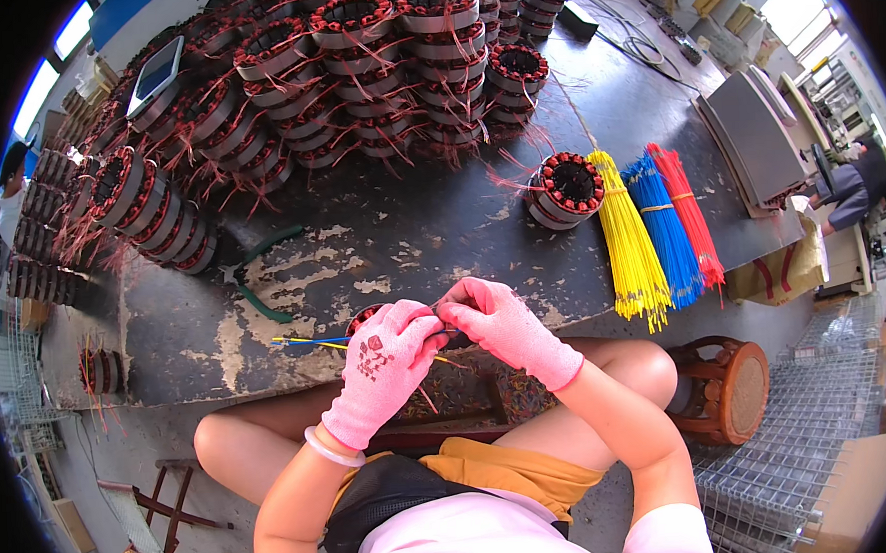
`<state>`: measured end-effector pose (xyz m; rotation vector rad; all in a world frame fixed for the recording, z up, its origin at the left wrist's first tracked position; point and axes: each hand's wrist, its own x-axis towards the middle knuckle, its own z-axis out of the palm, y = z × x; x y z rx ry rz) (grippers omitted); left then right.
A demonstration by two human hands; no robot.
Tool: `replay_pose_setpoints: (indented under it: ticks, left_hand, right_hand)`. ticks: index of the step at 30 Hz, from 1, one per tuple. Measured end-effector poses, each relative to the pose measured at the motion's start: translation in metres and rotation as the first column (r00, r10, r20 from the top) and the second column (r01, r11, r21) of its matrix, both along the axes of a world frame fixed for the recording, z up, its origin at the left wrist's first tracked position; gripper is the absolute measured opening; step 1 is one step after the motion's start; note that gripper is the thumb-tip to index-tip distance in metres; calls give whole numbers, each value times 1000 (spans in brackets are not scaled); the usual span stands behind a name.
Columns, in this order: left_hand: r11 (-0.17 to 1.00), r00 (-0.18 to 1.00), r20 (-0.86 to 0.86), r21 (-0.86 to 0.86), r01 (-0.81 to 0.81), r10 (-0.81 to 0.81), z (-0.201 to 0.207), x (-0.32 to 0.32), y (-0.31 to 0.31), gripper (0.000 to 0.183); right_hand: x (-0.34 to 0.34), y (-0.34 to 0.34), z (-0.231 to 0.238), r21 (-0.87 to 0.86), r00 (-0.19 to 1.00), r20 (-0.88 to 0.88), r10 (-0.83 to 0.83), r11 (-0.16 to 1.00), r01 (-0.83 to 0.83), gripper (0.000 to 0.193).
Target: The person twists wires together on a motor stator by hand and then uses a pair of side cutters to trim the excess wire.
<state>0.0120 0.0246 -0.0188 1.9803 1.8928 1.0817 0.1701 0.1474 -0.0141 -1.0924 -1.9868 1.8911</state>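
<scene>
Both my hands wear pink gloves and meet at the table's near edge, fingertips almost touching. My left hand (386,365) is closed in a pinch, and so is my right hand (501,324); between them is a thin wire, mostly hidden by the fingers. A blue wire (311,340) and a yellow wire (334,345) stick out to the left from behind my left hand. Behind that hand a wound motor stator (362,319) with red insulation shows in part. More thin wire ends hang below my left fingers.
Stacked stators (362,70) fill the far side of the worktable (410,218). One stator (566,190) stands beside yellow (627,247), blue (666,225) and red wire bundles (688,214). Green-handled pliers (253,276) lie at left. A wooden stool (725,390) is at right; a person (849,190) sits beyond.
</scene>
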Motion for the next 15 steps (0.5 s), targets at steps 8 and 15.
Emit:
replay_pose_setpoints:
  ticks: [8,15]
  left_hand:
    - [1000,999,42,-1,-3,3,-5,-3,0,17]
    - [999,998,57,-37,28,-26,-5,-5,0,18]
  right_hand:
    - [21,-18,-4,944,983,147,107,282,-172,49]
    - [16,-5,-5,882,946,198,257,374,-287,27]
